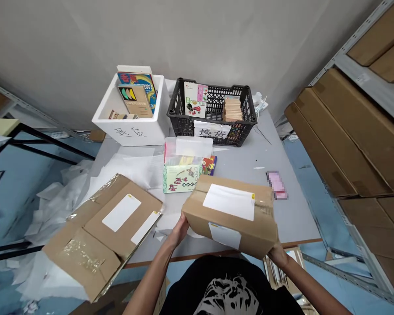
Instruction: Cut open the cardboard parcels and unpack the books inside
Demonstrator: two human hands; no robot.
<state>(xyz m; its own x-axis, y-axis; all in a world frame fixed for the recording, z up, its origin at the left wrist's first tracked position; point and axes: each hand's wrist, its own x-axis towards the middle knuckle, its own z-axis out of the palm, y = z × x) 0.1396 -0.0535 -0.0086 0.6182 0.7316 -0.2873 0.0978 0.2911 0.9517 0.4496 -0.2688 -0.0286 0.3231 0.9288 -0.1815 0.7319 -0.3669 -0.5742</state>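
A taped cardboard box (197, 211) with white labels is held tilted over the front edge of the table. My left hand (180, 229) grips its lower left corner, the fingers partly hidden beneath it. At the box's lower right corner, my right hand (278, 254) is closed on it, with most of its fingers out of sight behind the cardboard. Just beyond the box lie a green-bordered book (180, 178) and another colourful book (210, 165). Left of my hands, a flattened cardboard box (110, 236) with white labels and shiny tape overhangs the table edge.
A white foam box (131, 133) and a black plastic crate (213, 120), both containing books, stand along the back. A pixelated pink item (277, 185) lies at right on the grey table (295, 218). Shelves of cartons (357, 135) rise at right; wrapping sheets (49, 271) cover the floor left.
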